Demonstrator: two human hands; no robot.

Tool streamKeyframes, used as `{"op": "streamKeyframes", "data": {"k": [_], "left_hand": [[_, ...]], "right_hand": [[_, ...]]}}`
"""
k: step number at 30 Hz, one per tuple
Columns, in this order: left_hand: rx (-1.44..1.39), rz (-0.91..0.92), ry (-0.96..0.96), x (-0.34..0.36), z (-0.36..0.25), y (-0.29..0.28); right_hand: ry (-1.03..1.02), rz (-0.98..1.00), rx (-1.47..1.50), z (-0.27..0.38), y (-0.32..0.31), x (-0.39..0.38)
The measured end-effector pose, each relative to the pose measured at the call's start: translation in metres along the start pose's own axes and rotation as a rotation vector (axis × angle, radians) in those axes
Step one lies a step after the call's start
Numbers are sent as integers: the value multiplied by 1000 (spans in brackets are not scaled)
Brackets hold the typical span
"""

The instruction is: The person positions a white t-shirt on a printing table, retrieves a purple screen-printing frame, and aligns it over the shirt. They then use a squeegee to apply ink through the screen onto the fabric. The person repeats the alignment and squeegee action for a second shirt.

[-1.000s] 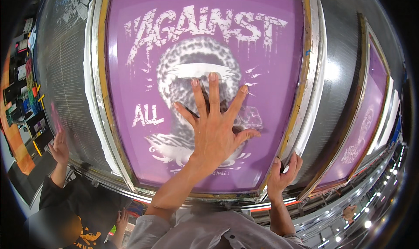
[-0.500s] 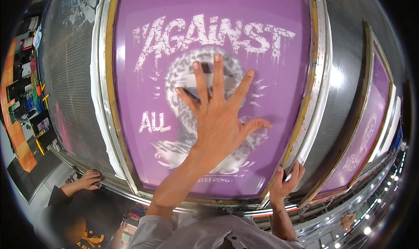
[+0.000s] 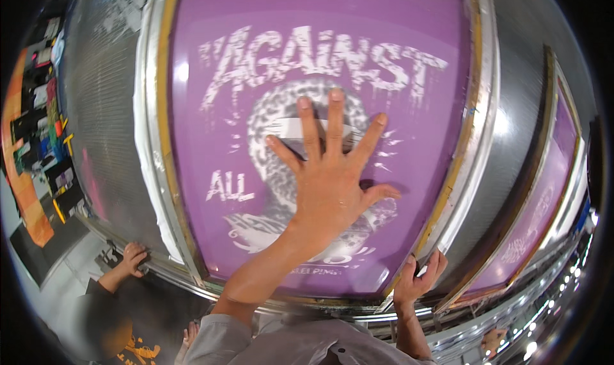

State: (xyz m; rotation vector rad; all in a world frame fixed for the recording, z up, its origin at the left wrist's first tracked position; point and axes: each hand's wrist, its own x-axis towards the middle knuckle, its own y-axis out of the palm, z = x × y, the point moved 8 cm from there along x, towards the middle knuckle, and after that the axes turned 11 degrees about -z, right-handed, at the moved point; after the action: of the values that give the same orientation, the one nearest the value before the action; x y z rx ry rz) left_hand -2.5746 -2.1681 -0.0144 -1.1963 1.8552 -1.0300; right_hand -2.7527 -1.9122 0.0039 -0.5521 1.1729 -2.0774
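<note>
A purple printing screen (image 3: 422, 141) fills the middle, its mesh carrying a pale design of lettering and a spotted, hooded figure. Over that figure my left hand (image 3: 329, 182) is spread flat, palm down, fingers and thumb apart, with nothing held. Whether the whole palm touches the mesh, I cannot tell. At the near right corner of the screen's metal frame (image 3: 480, 160), my right hand (image 3: 419, 278) is closed around the edge. Part of that grip is hidden behind the fingers.
Another purple framed screen (image 3: 527, 221) stands to the right. A dark ribbed panel (image 3: 105, 128) lies left. At lower left, a co-worker's hand (image 3: 133, 259) rests by the near rail. Assorted items (image 3: 54, 131) and an orange strip (image 3: 32, 205) are farther left.
My left hand and the purple screen sit slightly farther right and lower in the picture, and the design is blurrier. My right hand keeps its grip on the frame corner.
</note>
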Motion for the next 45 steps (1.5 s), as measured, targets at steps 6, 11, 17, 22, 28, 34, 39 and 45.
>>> {"op": "streamKeyframes", "data": {"k": [6, 11, 17, 22, 28, 34, 39, 45], "left_hand": [[-130, -61, 10, -1, 2, -10], [-211, -89, -19, -18, 34, -37], [58, -118, -178, -37, 99, -60], [77, -142, -139, -37, 98, -50], [107, -166, -124, -37, 101, -46], [114, -147, -138, -35, 99, -46], [150, -144, -143, -35, 97, -47], [200, -152, -132, -33, 93, -51]], "right_hand": [[7, 10, 8, 4, 1, 0], [19, 7, 20, 5, 1, 0], [24, -13, 7, 4, 0, -2], [15, -3, 72, 5, 2, -2], [-7, -42, 11, 6, 1, -2], [-7, -18, -1, 10, 3, -1], [16, -15, -75, 9, 1, 0], [-44, -47, -58, 10, -1, 1]]}}
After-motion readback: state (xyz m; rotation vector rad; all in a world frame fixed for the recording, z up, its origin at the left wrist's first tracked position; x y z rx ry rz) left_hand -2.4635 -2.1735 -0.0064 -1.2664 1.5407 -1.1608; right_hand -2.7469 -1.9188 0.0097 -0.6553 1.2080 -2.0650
